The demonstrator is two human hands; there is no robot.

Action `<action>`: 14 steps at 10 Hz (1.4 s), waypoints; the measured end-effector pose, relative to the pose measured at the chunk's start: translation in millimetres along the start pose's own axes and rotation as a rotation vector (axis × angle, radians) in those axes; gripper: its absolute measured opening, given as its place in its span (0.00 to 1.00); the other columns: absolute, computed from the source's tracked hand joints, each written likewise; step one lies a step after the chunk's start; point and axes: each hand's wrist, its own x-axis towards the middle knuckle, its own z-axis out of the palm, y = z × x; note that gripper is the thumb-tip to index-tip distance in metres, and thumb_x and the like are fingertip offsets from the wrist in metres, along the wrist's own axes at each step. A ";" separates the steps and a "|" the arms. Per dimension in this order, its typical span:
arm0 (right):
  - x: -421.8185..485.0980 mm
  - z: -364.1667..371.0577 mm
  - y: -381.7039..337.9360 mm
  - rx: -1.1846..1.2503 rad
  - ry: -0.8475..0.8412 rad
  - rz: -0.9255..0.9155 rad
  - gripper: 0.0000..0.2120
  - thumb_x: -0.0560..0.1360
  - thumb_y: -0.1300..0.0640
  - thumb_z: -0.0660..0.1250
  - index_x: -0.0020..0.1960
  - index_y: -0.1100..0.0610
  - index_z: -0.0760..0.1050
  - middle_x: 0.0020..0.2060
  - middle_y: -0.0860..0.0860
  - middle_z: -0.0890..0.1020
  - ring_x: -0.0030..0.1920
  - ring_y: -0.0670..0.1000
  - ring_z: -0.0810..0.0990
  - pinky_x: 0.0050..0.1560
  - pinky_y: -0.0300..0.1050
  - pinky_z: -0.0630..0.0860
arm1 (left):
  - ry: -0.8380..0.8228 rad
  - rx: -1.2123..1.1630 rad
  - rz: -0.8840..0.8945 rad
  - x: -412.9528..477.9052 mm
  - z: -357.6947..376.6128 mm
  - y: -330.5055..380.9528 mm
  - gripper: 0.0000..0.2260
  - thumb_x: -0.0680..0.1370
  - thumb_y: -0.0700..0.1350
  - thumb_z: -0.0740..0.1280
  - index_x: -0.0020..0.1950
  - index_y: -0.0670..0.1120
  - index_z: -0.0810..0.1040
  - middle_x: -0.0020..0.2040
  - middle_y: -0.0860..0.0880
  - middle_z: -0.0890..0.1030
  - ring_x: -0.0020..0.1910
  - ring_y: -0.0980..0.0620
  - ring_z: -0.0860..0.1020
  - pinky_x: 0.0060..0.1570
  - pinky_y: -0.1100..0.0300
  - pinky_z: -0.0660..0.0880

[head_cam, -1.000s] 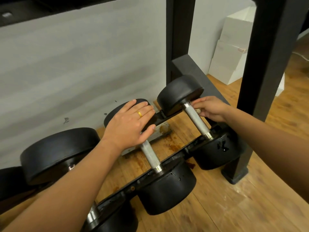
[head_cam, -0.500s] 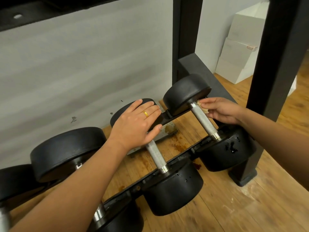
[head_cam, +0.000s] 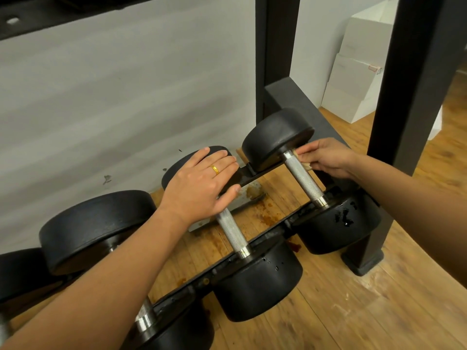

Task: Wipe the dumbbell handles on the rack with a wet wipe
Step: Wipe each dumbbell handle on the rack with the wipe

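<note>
Black dumbbells lie across the low rack rails. The rightmost dumbbell has a knurled steel handle. My right hand pinches a small wet wipe against the far end of that handle, beside the far weight head. The middle dumbbell's handle runs toward me. My left hand rests flat, fingers spread, on its far head and the upper end of that handle. A gold ring sits on one finger.
Black rack uprights stand at the back and at the right. White boxes are stacked by the wall at the right. A third dumbbell lies at the left. The wooden floor has rust-coloured stains under the rack.
The view has shifted a little. My right hand has slid up the right handle to its far end with the wipe. My left hand has stayed on the middle dumbbell.
</note>
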 end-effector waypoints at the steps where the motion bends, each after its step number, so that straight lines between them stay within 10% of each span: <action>1: -10.9 -11.5 -2.6 -0.175 -0.060 0.022 0.09 0.75 0.70 0.69 0.52 0.60 0.83 0.51 0.55 0.85 0.54 0.52 0.83 0.58 0.47 0.79 | 0.008 -0.001 0.001 -0.3 0.8 0.3 0.24 0.84 0.58 0.56 0.70 0.45 0.79 0.67 0.45 0.81 0.70 0.47 0.76 0.76 0.48 0.64; 10: -57.6 -32.8 -13.0 -0.635 -0.185 0.175 0.07 0.73 0.69 0.72 0.49 0.60 0.84 0.47 0.55 0.86 0.52 0.53 0.84 0.49 0.42 0.79 | -0.014 0.000 0.004 1.1 0.5 0.5 0.25 0.85 0.57 0.54 0.70 0.44 0.79 0.67 0.44 0.81 0.70 0.45 0.77 0.76 0.47 0.62; 12: -46.7 -8.9 -22.8 -0.382 0.243 -0.186 0.09 0.75 0.64 0.73 0.54 0.58 0.83 0.47 0.47 0.83 0.49 0.44 0.81 0.53 0.38 0.76 | 0.004 0.005 0.007 1.3 0.4 0.6 0.24 0.85 0.57 0.54 0.69 0.44 0.79 0.66 0.44 0.81 0.69 0.45 0.77 0.75 0.48 0.62; 14: -34.9 16.0 -17.2 -0.478 0.233 -0.305 0.07 0.74 0.60 0.75 0.52 0.54 0.85 0.47 0.46 0.86 0.49 0.43 0.83 0.57 0.40 0.77 | 0.007 0.003 -0.002 1.0 1.0 0.7 0.24 0.85 0.57 0.55 0.69 0.44 0.80 0.66 0.44 0.81 0.70 0.45 0.77 0.75 0.47 0.63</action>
